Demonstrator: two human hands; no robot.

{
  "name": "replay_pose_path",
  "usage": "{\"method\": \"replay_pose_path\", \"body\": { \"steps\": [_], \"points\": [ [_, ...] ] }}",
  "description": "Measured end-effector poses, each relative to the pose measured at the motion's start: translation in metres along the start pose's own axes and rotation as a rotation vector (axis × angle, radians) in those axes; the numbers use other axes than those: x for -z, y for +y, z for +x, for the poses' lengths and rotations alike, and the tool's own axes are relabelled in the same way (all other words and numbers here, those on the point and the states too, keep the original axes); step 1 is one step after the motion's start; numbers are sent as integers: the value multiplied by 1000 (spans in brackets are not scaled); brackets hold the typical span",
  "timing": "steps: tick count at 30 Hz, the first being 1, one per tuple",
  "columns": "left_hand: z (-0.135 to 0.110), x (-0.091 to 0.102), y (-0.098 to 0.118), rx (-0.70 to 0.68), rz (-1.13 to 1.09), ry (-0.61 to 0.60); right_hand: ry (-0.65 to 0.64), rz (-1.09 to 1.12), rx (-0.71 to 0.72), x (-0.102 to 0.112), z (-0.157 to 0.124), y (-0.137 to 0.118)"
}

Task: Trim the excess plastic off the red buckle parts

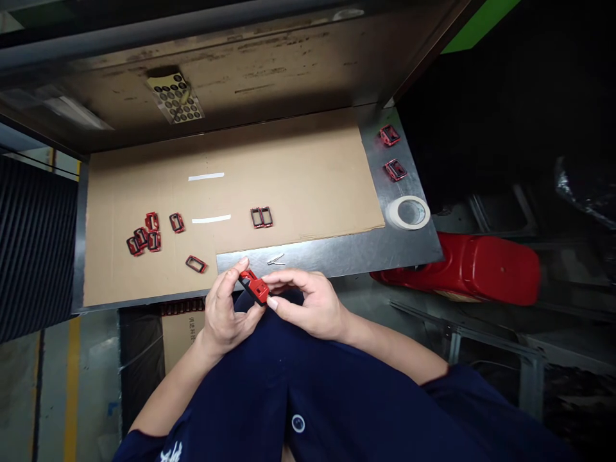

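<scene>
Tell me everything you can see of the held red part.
The red part looks like plastic: small, blocky, dark openings in its red face, black along its lower side. It slants down rightward in view, at the near edge of the table. The left hand grips it; the right hand touches its right end.

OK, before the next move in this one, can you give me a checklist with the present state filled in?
1. Red-and-black part supported: ok, the left hand and right hand both have fingers on it.
2. Held part's inner fit: cannot tell, fingers and angle hide much of it.
3. Small metal tool visible and loose: ok, it lies on the bare metal just beyond the hands.
4. Clustered frames spaced apart: not ok, they are bunched together at the cardboard's left.
5. Tape roll away from the hands: ok, at the bench's right end.
</scene>
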State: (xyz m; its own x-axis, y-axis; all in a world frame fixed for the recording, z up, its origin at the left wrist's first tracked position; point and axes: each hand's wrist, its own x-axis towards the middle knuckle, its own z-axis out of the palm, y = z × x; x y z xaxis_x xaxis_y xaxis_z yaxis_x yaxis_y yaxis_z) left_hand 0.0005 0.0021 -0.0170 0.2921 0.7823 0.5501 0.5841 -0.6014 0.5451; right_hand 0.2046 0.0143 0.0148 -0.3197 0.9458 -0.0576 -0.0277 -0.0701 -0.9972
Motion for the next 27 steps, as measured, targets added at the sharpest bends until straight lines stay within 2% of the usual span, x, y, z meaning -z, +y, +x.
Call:
{"method": "replay_pose_path", "body": {
  "steps": [3, 8, 10, 16, 22, 27],
  "points": [
    [0, 0, 1, 4, -12, 3, 22, -34, 43, 0, 1, -1],
    [3, 2, 3, 64, 63, 40, 39, -150, 285, 1, 4, -2],
    [5, 3, 3, 68, 104, 51, 21, -156, 333, 1, 5, -2],
    [9, 6, 2, -49, 157, 45, -2, -177, 302, 2, 5, -1],
    [10, 6, 3, -63, 213, 48, -103, -125, 170, 4, 2, -1],
    [6, 7, 5, 12, 159, 17, -59, -201, 293, 3, 3, 3]
  ]
}}
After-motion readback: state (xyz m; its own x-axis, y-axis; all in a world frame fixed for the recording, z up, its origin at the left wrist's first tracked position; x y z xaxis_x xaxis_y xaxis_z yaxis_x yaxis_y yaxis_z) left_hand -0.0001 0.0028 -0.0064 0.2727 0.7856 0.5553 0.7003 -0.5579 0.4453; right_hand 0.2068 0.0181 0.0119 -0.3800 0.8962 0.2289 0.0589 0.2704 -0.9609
